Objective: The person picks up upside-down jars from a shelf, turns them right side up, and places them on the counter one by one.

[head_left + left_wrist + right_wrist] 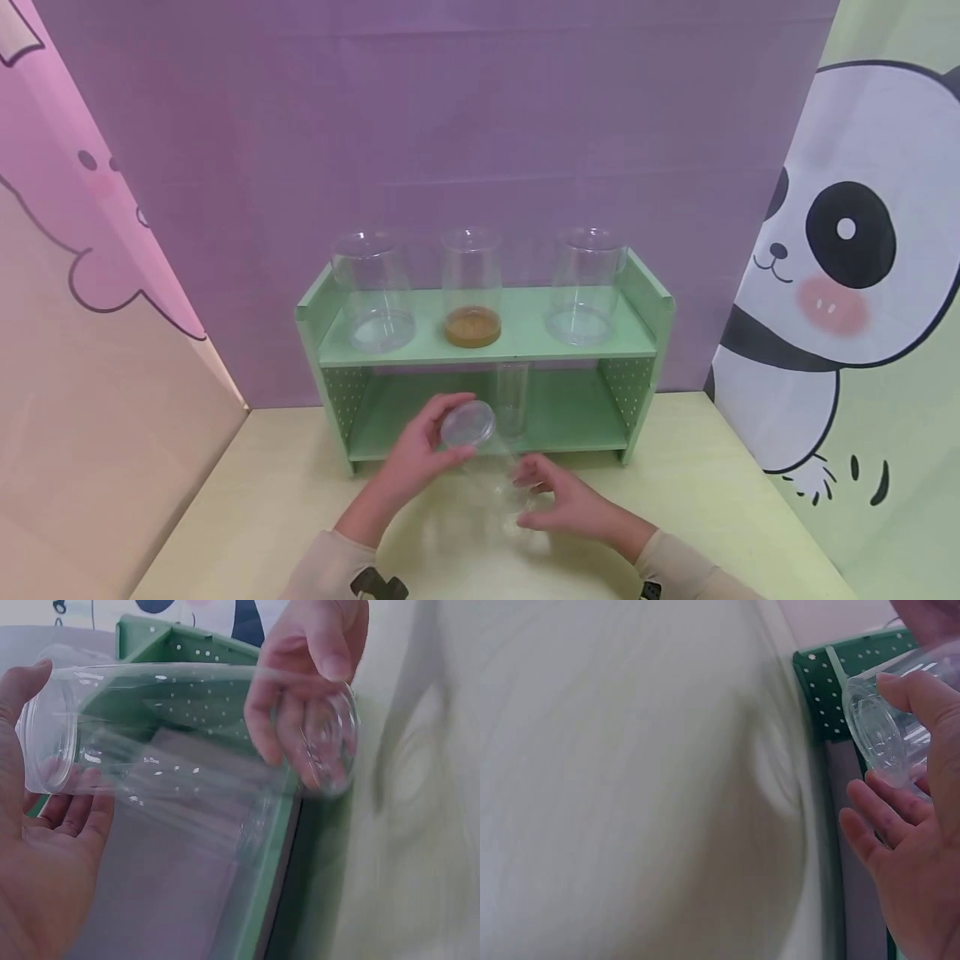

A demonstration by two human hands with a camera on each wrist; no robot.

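A clear cylindrical jar (491, 475) is held tilted above the table in front of the green shelf. My left hand (423, 446) grips its upper end around the clear round lid (468, 423), thumb on one side and fingers on the other. At the lower end, my right hand (566, 500) has its fingers and thumb curved around the base (881, 731). The left wrist view has the jar (187, 686) lying sideways between both hands.
On the green shelf's upper board (525, 312) stand a left clear jar (378, 292), a middle jar with a brown bottom (472, 325) and a right clear jar (585, 292). A slim clear container (512, 400) stands on the lower board. Printed curtains enclose the table (697, 483).
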